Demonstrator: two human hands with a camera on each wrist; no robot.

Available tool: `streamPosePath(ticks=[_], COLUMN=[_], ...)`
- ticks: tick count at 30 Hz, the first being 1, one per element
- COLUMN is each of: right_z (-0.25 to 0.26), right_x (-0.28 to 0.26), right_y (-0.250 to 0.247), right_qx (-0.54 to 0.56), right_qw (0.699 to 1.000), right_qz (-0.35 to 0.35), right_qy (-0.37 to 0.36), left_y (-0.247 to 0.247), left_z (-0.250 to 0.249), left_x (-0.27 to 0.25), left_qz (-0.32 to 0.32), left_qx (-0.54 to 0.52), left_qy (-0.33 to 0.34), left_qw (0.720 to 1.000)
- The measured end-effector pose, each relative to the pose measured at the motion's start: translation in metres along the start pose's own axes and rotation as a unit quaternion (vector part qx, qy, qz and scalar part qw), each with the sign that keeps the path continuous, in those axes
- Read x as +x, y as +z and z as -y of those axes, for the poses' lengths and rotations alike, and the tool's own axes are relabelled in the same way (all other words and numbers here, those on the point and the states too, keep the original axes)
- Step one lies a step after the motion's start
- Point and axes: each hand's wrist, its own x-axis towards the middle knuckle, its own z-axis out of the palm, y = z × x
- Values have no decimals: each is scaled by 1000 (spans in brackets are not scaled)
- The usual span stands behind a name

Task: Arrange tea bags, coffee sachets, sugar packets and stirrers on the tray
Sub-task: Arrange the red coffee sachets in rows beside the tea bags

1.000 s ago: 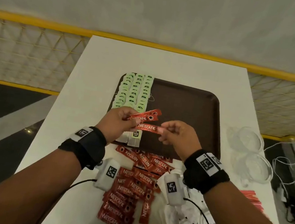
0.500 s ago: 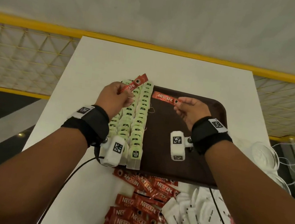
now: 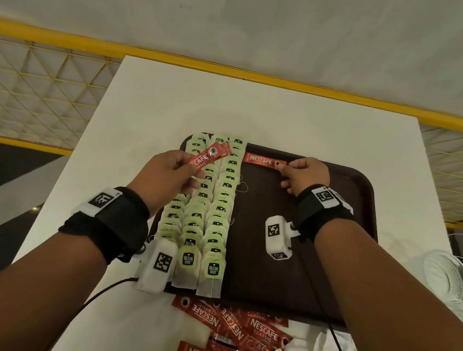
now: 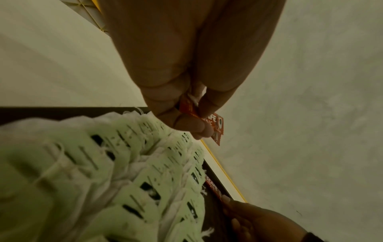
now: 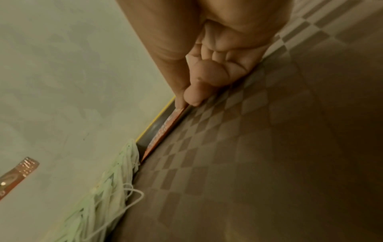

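A brown tray sits on a white surface, with rows of tea bags along its left side. The right hand pinches a coffee sachet flat at the tray's far edge. The left hand pinches another sachet above the tea bags.

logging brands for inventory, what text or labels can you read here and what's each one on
"NESCAFE CLASSIC": red sachet that the right hand sets on the tray
"NESCAFE CLASSIC": loose sachets on the table
"...CAFE CLASSIC", partly covered: sachet pinched by the left hand
"McCoy teas": nearest tea bag tags
Farther tags: too small
Wrist markers: patterns, no words
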Motion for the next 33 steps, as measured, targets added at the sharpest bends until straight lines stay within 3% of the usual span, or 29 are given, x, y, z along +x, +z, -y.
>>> streamPosePath(ticks=[4,7,11,13,16,20,26,30,33], right_z=[1,5,20,23,22,15,5,-4,-13], right_x=[-1,-8,-38,-47,-51,-53,-51,-39,-26], right_y=[0,1,-1,0,3,-3,-8,-18,-24], right_qx=[-30,-70,-13,-2,24,104,83,159,159], right_qw=[999,996,972,958,962,957,955,958,972], right_qz=[-15,-6,195,241,226,253,267,237,171], right_qy=[4,-53,-131,-153,-152,-98,-98,-26,19], left_y=[6,10,17,20,25,29,30,25,17], left_z=[-2,-6,-9,-7,-6,-6,-5,-7,-5], left_x=[-4,-5,-2,-1,-1,-1,1,1,2], left_qz=[30,57,77,76,62,47,54,38,18], left_qx=[28,62,100,116,91,42,4,-49,-46], left_qy=[3,14,22,29,28,25,15,12,12], left_qw=[999,996,992,990,994,998,998,998,999])
